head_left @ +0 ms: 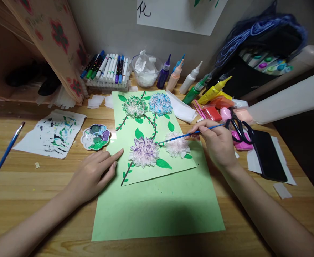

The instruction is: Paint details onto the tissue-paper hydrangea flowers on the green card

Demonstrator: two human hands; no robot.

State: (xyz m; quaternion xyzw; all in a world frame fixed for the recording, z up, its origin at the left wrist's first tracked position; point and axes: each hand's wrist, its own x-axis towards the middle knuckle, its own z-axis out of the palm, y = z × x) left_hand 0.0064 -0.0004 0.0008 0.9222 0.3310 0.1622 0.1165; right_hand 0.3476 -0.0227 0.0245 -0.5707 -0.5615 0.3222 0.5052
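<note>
A person's bare right hand [217, 142] grips a thin blue-handled paintbrush [176, 137] between thumb and fingers above a light green paper sheet [162, 126] at the centre of a wooden desk. The brush tip lies just beside a ruffled purple-and-white paper flower [144, 152] on the near left of the sheet; whether it touches the surface is too small to tell. The left hand [96, 170] grasps nothing, its index finger stretched to the sheet's left edge. 3 more ruffled blooms share the sheet: a pale pink flower [177, 145] at near right, a green-and-white flower [134, 106] at far left and a blue-and-white flower [160, 104] at far right, among painted green leaves and dark stems. A larger green sheet [159, 210] lies beneath, extending nearer the person. To the left are a white flower-shaped paint palette [86, 138], a paint-smeared white paper [52, 134] and a thicker blue paintbrush [5, 155]. On the far side stand capped markers [108, 67], a clear bowl [138, 76] of crumpled white tissue and 6 coloured squeeze bottles [174, 76]. Black-handled scissors [237, 123] lie to the right.
</note>
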